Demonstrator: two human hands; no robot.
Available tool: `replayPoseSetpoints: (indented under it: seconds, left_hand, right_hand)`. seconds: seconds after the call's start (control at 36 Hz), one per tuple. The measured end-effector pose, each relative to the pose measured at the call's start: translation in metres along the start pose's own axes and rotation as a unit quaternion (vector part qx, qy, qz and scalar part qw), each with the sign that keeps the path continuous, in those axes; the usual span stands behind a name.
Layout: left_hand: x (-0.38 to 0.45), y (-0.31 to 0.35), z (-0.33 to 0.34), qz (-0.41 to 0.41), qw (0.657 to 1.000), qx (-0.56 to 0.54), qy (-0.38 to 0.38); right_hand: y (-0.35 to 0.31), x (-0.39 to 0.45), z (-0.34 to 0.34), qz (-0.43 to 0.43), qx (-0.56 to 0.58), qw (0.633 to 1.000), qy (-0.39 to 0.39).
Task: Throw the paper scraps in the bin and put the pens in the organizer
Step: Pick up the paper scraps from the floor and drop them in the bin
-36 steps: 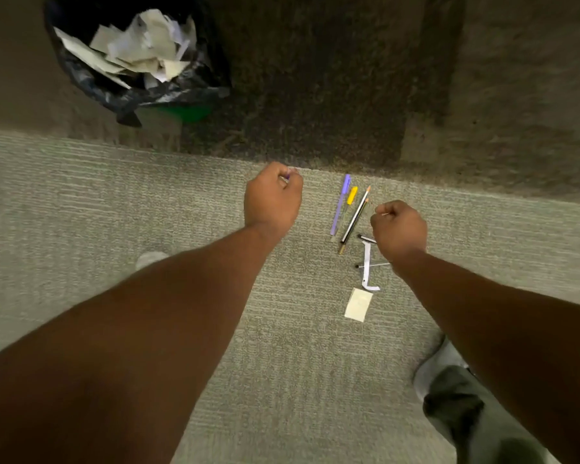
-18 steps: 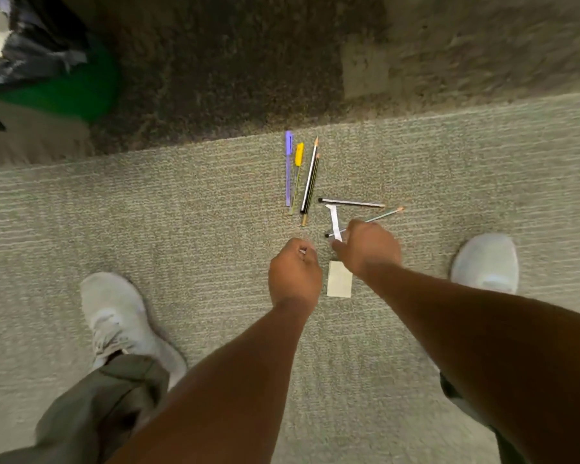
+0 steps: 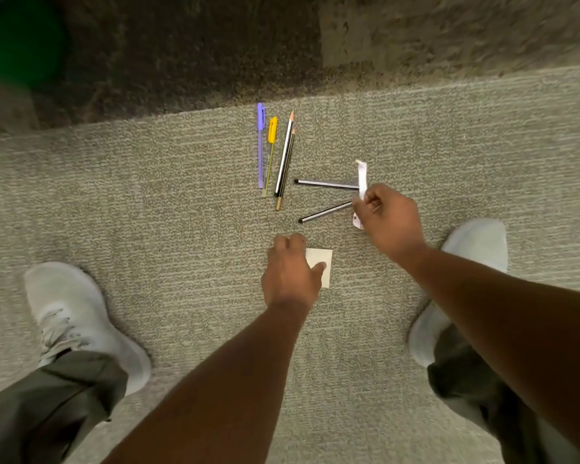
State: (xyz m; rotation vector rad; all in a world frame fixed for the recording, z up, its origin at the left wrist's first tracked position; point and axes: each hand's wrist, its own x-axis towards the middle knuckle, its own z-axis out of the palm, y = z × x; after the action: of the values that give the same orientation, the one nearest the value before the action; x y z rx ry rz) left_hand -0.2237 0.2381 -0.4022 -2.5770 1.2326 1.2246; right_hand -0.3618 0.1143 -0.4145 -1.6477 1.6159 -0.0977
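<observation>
Right hand (image 3: 390,221) is pinching a thin white paper strip (image 3: 362,177) near its middle, fingers curled round it; the strip stands roughly upright in the frame, top end free above the fist, bottom end poking out below. Left hand (image 3: 290,272) is down on the grey ribbed carpet (image 3: 148,212), thumb resting on a small square cream paper scrap (image 3: 322,259) lying flat; I can't tell if the fingers have a grip on its edge yet. My read: both scraps are near weightless and floppy, and the flat one will be hard to lift off the pile, so I'd slide or curl an edge up, then pinch. Pens are stiff, light, likely to roll; take them mid-barrel, several at once. Purple capped pen (image 3: 260,145), yellow-capped thin pen (image 3: 270,152), black-and-white pencil (image 3: 284,152) and brown pencil (image 3: 287,169) lie side by side, long axes running near to far, caps and points at the far end. Two dark metallic pens, upper (image 3: 327,184) and lower (image 3: 325,212), lie crosswise, fanning out to the left from the right hand. Green bin (image 3: 17,41) is at far left, blurred. No organizer in view.
</observation>
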Motion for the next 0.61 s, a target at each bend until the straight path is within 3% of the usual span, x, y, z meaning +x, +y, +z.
replayPoseSetpoints:
  seconds: [0.17, 0.31, 0.39, 0.61]
  left_hand:
    - [-0.01, 0.012, 0.024, -0.081, 0.996, 0.008, 0.032]
    - [-0.012, 0.014, 0.03, -0.082, 0.996, 0.029, 0.003]
    - [-0.015, 0.014, 0.024, -0.096, 0.995, -0.014, -0.012]
    - [-0.025, 0.015, -0.034, -0.058, 0.994, -0.084, 0.033]
  right_hand:
    - [0.018, 0.006, -0.016, -0.01, 0.007, 1.0, 0.012]
    - [0.021, 0.004, -0.017, -0.001, 0.051, 0.999, 0.011]
    - [0.016, -0.002, -0.02, 0.005, 0.068, 0.997, 0.023]
    - [-0.021, -0.026, -0.045, 0.017, 0.075, 0.997, -0.006]
